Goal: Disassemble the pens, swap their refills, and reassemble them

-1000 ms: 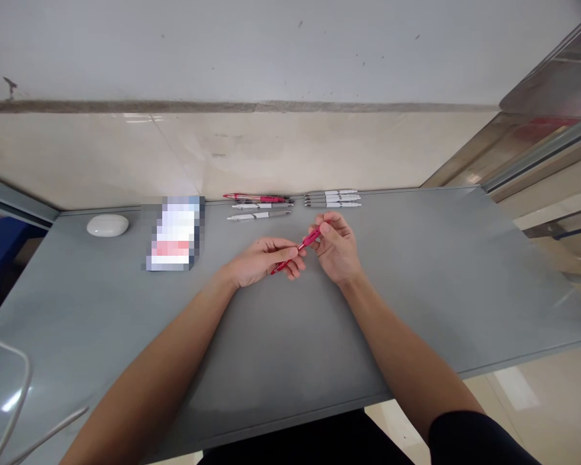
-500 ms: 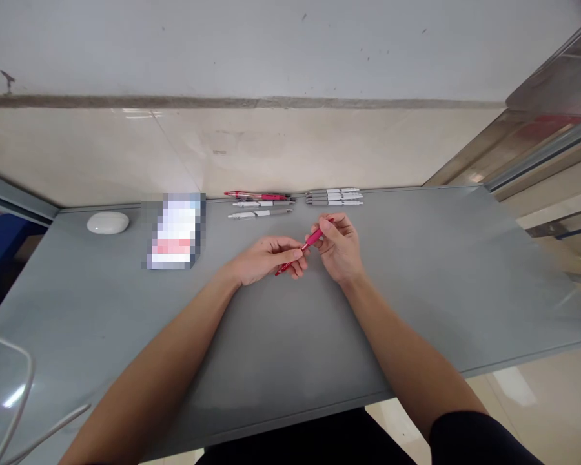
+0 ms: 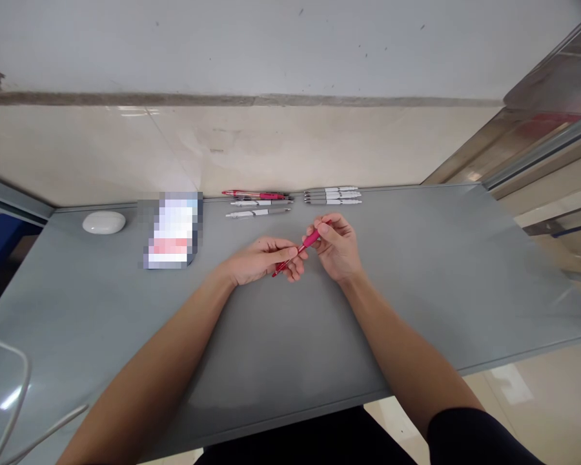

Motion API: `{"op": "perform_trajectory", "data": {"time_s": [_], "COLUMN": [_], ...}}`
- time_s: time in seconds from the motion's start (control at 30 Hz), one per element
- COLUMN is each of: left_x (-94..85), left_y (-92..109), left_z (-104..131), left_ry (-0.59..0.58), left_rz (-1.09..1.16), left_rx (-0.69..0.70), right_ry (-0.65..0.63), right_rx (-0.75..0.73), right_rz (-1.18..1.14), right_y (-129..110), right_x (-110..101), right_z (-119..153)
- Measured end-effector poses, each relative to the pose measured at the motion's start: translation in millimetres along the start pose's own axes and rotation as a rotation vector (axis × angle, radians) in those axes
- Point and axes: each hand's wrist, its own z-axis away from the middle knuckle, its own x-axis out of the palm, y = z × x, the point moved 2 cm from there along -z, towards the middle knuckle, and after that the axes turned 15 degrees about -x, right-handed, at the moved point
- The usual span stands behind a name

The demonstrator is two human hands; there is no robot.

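A red pen (image 3: 311, 239) slants between my two hands above the grey table. My left hand (image 3: 266, 259) pinches its lower barrel between thumb and fingers, with the end poking out below. Around the upper, pink-red grip part and tip, the fingers of my right hand (image 3: 337, 248) are closed. Behind my hands lie more pens: a red pen (image 3: 256, 194) at the back, a white and grey pen (image 3: 259, 212) nearer me, and others beside them. To their right, several white and grey pens (image 3: 333, 196) lie side by side.
A blurred phone (image 3: 172, 232) with a lit screen lies on the grey table (image 3: 445, 271) at left. Beside it is a white rounded object (image 3: 104, 223). A white cable (image 3: 24, 381) crosses the left front corner. The wall (image 3: 290, 142) borders the table's back edge.
The whole view has shifted slightly. Both hands keep their hold on the red pen, with hardly any movement; the pens on the table stay put.
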Motion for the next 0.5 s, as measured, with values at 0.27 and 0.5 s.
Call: {"op": "perform_trajectory", "data": {"time_s": [0.27,0.5], "left_x": [2.9,1.8], "left_y": [2.7,1.7], "left_z": [0.2,-1.3], "left_ry": [0.084,0.12], "left_rz": [-0.072,-0.057], "left_rx": [0.029,0.032], "right_ry": [0.074,0.067], "right_rx": [-0.038,-0.037], "right_rz": [0.066,0.089], "right_y": [3.9,1.6], "right_x": [-1.8,-0.1], "right_z": [-0.5,-0.2]}}
